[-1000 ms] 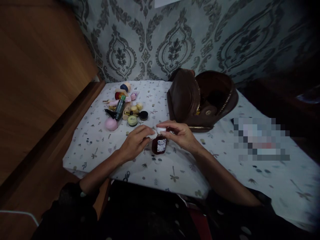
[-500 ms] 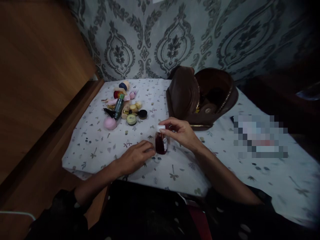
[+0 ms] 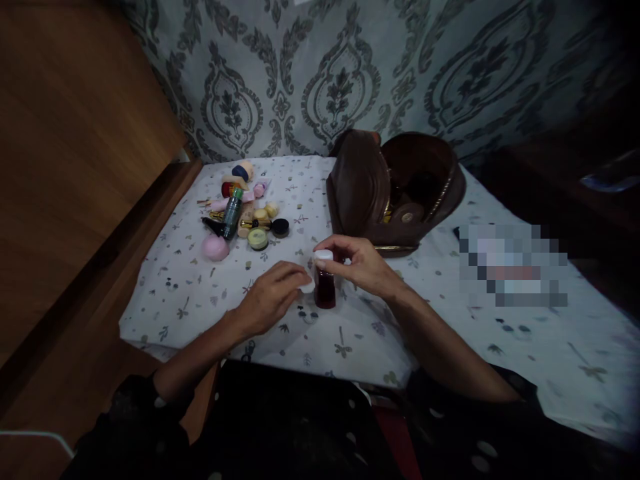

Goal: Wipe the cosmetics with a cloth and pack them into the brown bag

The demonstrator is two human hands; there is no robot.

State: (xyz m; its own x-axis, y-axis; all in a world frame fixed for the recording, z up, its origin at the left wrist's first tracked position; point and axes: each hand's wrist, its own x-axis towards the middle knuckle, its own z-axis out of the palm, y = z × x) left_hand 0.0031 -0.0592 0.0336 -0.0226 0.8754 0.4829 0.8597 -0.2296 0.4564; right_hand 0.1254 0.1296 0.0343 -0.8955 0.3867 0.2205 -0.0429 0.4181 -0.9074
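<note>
- The white cap [image 3: 325, 255] of a dark red bottle [image 3: 325, 293] is gripped between the thumb and fingers of the right hand [image 3: 364, 268].
- The bottle is held upright at the near middle of the counter [image 3: 165, 293], in front of the brown bag [image 3: 356, 193].
- A small white piece [image 3: 308, 286] is pinched by the fingertips of the left hand [image 3: 267, 300], just beside the bottle; its exact form cannot be told.
- The bag is left open, and its inside is mostly lost in shadow.
- To the left, small containers are heaped together: a dark bottle with a green cap [image 3: 231, 217] is laid aslant among them, and a round pink item [image 3: 215, 247] is seen at the near edge.
- A yellowish-green jar [image 3: 258, 239] and a round black item [image 3: 280, 227] are placed at the right of the heap.
- At the far right, a flat item [image 3: 515, 267] is obscured by pixelation.
</note>
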